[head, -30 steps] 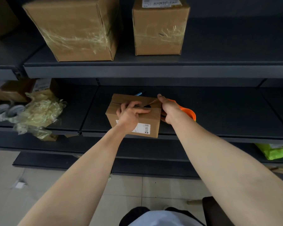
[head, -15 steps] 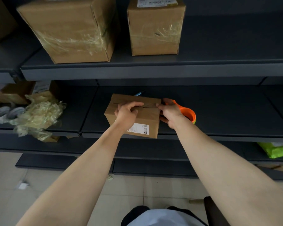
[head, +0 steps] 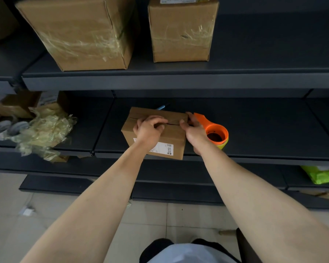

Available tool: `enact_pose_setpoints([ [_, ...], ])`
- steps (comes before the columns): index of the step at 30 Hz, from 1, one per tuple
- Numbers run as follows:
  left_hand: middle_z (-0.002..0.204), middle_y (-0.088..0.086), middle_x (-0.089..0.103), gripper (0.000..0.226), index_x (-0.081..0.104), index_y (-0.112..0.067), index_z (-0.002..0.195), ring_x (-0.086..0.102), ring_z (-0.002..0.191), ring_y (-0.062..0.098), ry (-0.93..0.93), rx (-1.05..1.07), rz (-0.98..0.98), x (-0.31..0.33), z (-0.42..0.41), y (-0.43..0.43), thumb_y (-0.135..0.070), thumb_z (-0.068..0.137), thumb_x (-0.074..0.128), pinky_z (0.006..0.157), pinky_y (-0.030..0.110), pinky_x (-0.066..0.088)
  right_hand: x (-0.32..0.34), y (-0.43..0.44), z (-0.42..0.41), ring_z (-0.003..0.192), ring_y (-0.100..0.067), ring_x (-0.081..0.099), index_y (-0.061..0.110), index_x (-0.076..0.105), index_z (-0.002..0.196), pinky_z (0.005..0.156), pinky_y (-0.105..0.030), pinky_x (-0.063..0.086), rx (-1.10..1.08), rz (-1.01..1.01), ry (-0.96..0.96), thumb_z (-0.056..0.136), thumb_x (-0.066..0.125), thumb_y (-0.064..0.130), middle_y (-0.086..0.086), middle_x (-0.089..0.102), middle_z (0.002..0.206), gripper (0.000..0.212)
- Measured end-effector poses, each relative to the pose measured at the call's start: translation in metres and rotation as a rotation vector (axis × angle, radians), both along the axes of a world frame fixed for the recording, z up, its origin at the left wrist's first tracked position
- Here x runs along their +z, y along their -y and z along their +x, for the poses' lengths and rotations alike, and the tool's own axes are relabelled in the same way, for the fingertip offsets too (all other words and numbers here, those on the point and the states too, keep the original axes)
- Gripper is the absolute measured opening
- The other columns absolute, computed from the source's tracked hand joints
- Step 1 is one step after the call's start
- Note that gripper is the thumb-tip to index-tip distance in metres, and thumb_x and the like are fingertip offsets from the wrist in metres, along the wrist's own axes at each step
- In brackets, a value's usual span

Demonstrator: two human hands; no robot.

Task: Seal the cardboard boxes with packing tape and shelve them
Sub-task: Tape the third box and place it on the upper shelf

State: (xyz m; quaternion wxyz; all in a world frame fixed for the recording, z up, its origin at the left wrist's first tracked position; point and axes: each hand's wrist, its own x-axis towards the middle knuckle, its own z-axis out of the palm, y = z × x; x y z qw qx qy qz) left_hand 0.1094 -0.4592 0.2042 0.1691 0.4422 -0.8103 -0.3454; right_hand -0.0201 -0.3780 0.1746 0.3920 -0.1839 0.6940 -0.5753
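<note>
A small cardboard box (head: 176, 135) with a white label sits at the front edge of the middle shelf (head: 264, 137). My left hand (head: 150, 130) lies on top of it, fingers curled over the flap seam, holding it down. My right hand (head: 195, 133) grips the box's right top edge between thumb and fingers. An orange tape dispenser (head: 217, 133) lies on the shelf right behind that hand, its handle pointing at my fingertips; whether the hand touches it is unclear.
Two bigger taped boxes stand on the upper shelf, a large box (head: 84, 31) and a narrower box (head: 180, 29). A wad of used tape (head: 44, 133) and tape rolls (head: 6, 128) lie left. A blue pen (head: 160, 107) pokes out behind the small box. A green bag (head: 321, 175) sits lower right.
My right hand came down from the raised tape strip to the box's right edge. My left hand slid along the top onto the seam. The box stayed in place.
</note>
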Motion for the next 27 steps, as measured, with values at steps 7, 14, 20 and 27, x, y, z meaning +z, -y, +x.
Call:
enact_pose_setpoints([
  [7, 0.096, -0.01, 0.049, 0.02, 0.058, -0.032, 0.087, 0.035, 0.114, 0.02, 0.127, 0.173, -0.021, 0.001, -0.019, 0.001, -0.051, 0.086, 0.06, 0.095, 0.036, 0.023, 0.003, -0.002, 0.007, 0.111, -0.022, 0.056, 0.036, 0.029, 0.147, 0.085, -0.035, 0.053, -0.008, 0.022, -0.043, 0.102, 0.04, 0.037, -0.006, 0.046, 0.139, 0.046],
  [14, 0.104, -0.005, 0.056, 0.03, 0.053, -0.03, 0.08, 0.039, 0.113, 0.024, 0.153, 0.234, -0.123, -0.007, -0.028, 0.001, -0.059, 0.08, 0.061, 0.09, 0.037, 0.022, 0.002, 0.0, 0.005, 0.11, -0.019, 0.053, 0.035, 0.028, 0.147, 0.085, -0.031, 0.049, 0.01, 0.097, -0.222, 0.103, 0.035, 0.037, -0.002, 0.044, 0.136, 0.045],
  [20, 0.108, -0.003, 0.055, 0.032, 0.051, -0.028, 0.081, 0.038, 0.113, 0.026, 0.218, 0.223, -0.158, -0.004, -0.031, -0.002, -0.058, 0.078, 0.064, 0.088, 0.038, 0.023, 0.006, -0.003, -0.009, 0.115, -0.022, 0.054, 0.036, 0.034, 0.145, 0.1, -0.039, 0.046, 0.097, 0.071, 0.035, 0.101, 0.043, 0.031, -0.003, 0.053, 0.134, 0.045],
  [27, 0.115, -0.001, 0.051, 0.03, 0.05, -0.027, 0.087, 0.035, 0.118, 0.028, 0.241, 0.192, -0.13, -0.003, -0.03, -0.002, -0.054, 0.081, 0.062, 0.096, 0.041, 0.024, -0.008, -0.018, -0.031, 0.09, -0.026, 0.062, 0.011, 0.059, 0.119, 0.077, -0.032, 0.048, -0.271, 0.272, -0.312, 0.097, 0.05, 0.025, -0.013, 0.065, 0.112, 0.028],
])
